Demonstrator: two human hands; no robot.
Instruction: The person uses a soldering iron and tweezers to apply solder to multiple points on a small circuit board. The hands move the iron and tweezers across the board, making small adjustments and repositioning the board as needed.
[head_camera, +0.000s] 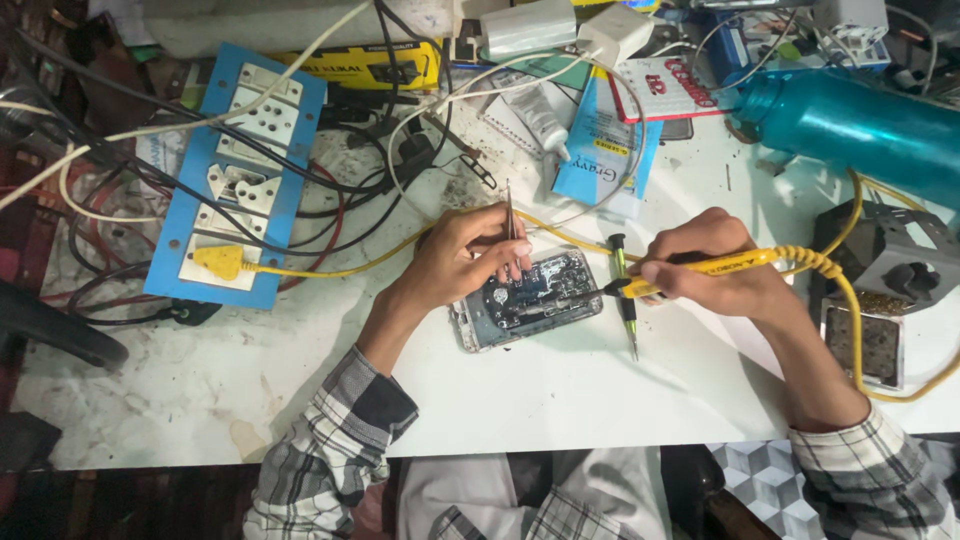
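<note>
Phone (530, 300) lies between hands, long axis left-right | left hand (470, 255) nearer, pinching tweezers (509, 208) | right hand (715, 262) gripping iron (700, 270), tip over phone

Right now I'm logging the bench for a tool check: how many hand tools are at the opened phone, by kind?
Soldering iron, in the right hand: 1
Tweezers, in the left hand: 1
Screwdriver, lying beside the opened phone: 1
Total: 3
</note>
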